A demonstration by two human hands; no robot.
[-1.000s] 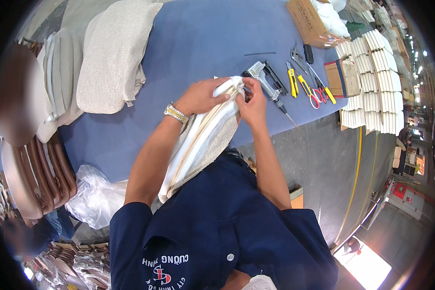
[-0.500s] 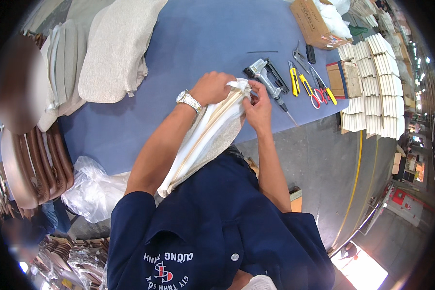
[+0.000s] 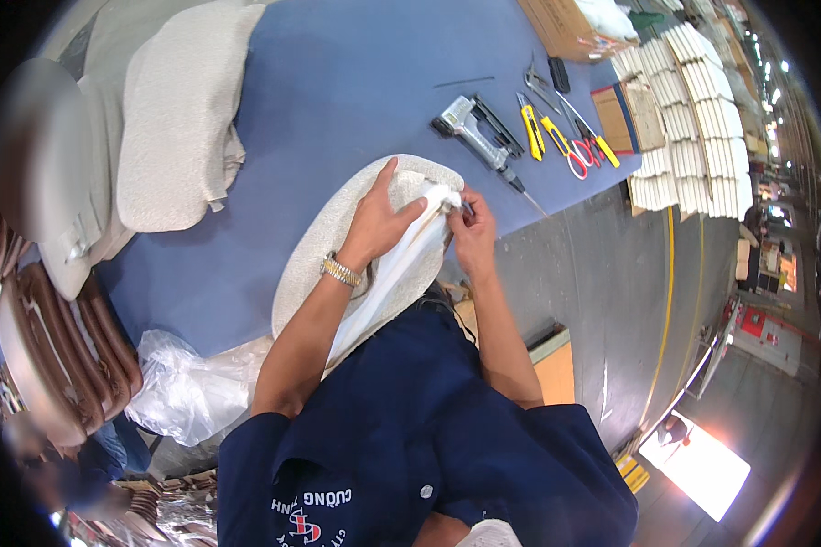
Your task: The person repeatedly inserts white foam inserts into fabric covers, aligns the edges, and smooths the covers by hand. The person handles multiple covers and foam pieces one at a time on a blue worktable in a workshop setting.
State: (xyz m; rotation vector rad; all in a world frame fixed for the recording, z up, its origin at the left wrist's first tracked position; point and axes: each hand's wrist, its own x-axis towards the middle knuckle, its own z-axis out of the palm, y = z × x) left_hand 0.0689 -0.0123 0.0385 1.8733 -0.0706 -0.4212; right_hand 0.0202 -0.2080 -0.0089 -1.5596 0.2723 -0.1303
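Note:
A beige fabric-covered upholstery panel (image 3: 312,264) rests on the near edge of the table, partly against my body. White padding (image 3: 374,290) runs along its near side, bunched up at the far end. My left hand (image 3: 380,221), a watch on its wrist, lies on the panel with its fingers stretched out and its thumb beside the padding. At the far right end, my right hand (image 3: 473,232) pinches the bunched white edge between thumb and fingers; part of that grip is hidden. Just beyond lies a staple gun (image 3: 474,132), which neither hand touches.
Yellow cutters (image 3: 532,132), red-handled scissors (image 3: 579,159) and a screwdriver (image 3: 602,148) lie right of the staple gun. Beige covers (image 3: 178,128) are stacked at left, above brown cushioned frames (image 3: 73,356) and clear plastic (image 3: 187,392). Cartons (image 3: 570,32) and white stacked pieces (image 3: 675,118) stand at right.
The panel has turned so its beige face spreads out flatter over the table. My left hand has let go of the far end and opened onto the fabric; my right hand keeps its pinch.

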